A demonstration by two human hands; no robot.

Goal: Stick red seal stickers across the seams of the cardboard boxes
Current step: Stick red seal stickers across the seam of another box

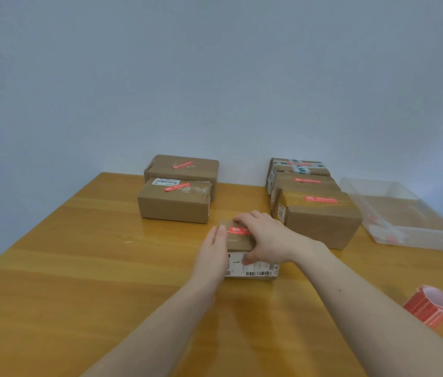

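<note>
A small cardboard box (242, 244) sits at the centre of the frame on the desk (79, 268), a red sticker (239, 230) already lying across its top. The right hand (266, 238) reaches over the box, fingers curled over the far edge and thumb against the near face, which carries a white shipping label; it grips the box and partly covers the sticker's right end. The left hand (214, 248) lies flat and open against the box's left side, fingers straight, steadying it.

The risk from here is judged to be a sticker that has not bonded fully. If the covered end is not pressed down, it could lift or wrinkle, and if the box slides on the glossy desk under pressure, the sticker might sit off the seam. Whether it truly spans the seam cannot be told.

Behind, in the upper middle, two boxes (175, 202) stand close together, each with a red sticker on top. To the right, three more boxes (321, 216) crowd in a row, two with a red sticker.

At the right edge is a clear plastic tub (410, 235) holding a few small red and white scraps at its near end, probably sticker waste. At lower right lies a roll of red stickers (428, 308).
</note>
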